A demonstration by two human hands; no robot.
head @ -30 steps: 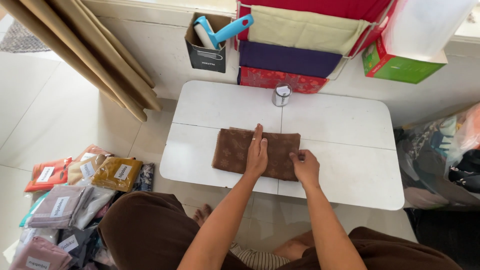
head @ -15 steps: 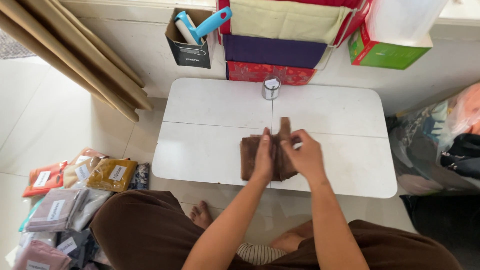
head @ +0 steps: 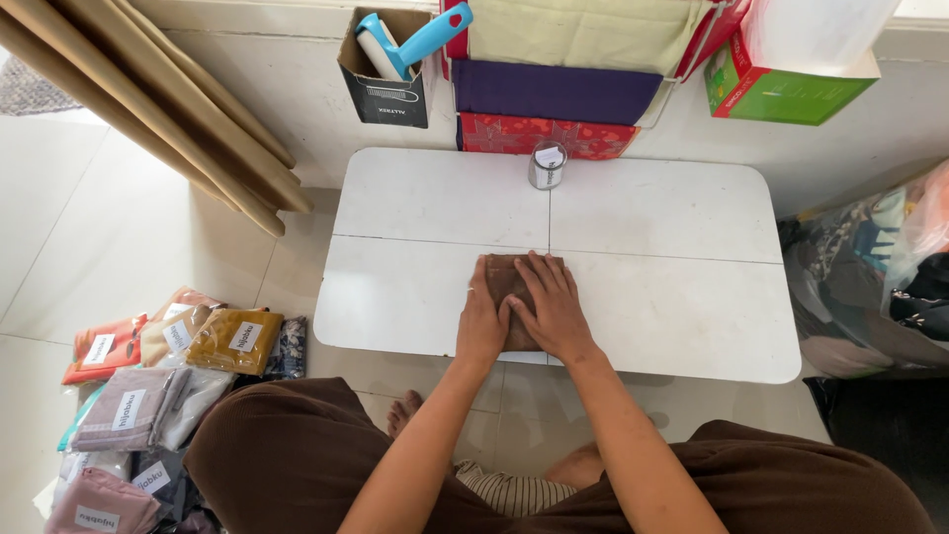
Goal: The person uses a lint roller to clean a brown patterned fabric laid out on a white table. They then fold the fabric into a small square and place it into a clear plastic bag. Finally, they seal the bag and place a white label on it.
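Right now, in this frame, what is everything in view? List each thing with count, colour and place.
folded cloth: one, brown, near edge of the table, under both hands
low table: one, white, centre, on the tiled floor
small tin: one, silver with a label, far edge of the table
cardboard box: one, dark, against the wall, holding a lint roller
lint roller: one, blue handle, in that box
stacked fabrics: cream, purple and red, behind the table
green box: one, far right by the wall
packaged cloths: a pile, mixed colours, floor at left
brown paper rolls: several, far left
bagged clothes: right of the table
left hand: flat on the cloth
right hand: flat on the cloth
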